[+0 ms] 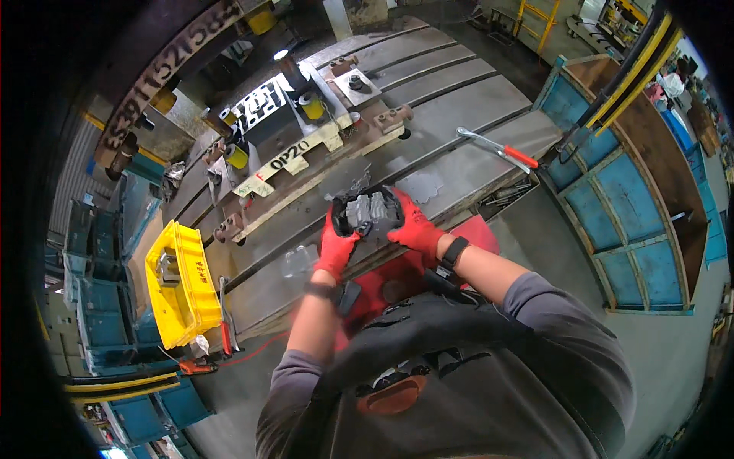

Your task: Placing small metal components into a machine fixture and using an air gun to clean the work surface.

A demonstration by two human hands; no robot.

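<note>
My left hand (336, 243), in a red glove with dark fingers, is closed on the left side of a stack of grey stamped metal parts (370, 209). My right hand (415, 226), gloved the same way, grips the stack's right side. Both hands hold it between them over the front edge of the slotted machine bed (459, 164). Loose flat metal pieces (421, 187) lie just beyond and right of the hands. Left of my left wrist, a clear, shiny piece (300, 262) rests on the bed; its kind is hard to make out.
Beyond the hands stands a die (284, 157) with yellow-and-black posts. A yellow crate (200, 298) holding metal parts is at left, beside a red-handled tool (225, 329). Another red-handled tool (501, 149) lies at right on the bed. A blue-sided bin (604, 199) stands at far right.
</note>
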